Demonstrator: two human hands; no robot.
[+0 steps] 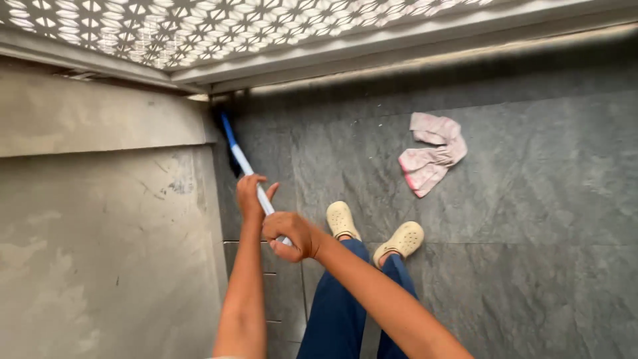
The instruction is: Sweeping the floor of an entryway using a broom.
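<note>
Down in the far left corner, where wall meets slate floor (pixel 531 199), the broom (pixel 240 158) digs in. Left hand (pixel 250 196) and right hand (pixel 290 235) both clench its handle; short, firm strokes would draw dirt away from that corner best.

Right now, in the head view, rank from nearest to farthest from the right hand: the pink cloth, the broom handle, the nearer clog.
1. Broom handle: gripped in the right hand.
2. Nearer clog: just right of it, on the floor.
3. Pink cloth: farther right and up, on the grey tiles.
</note>
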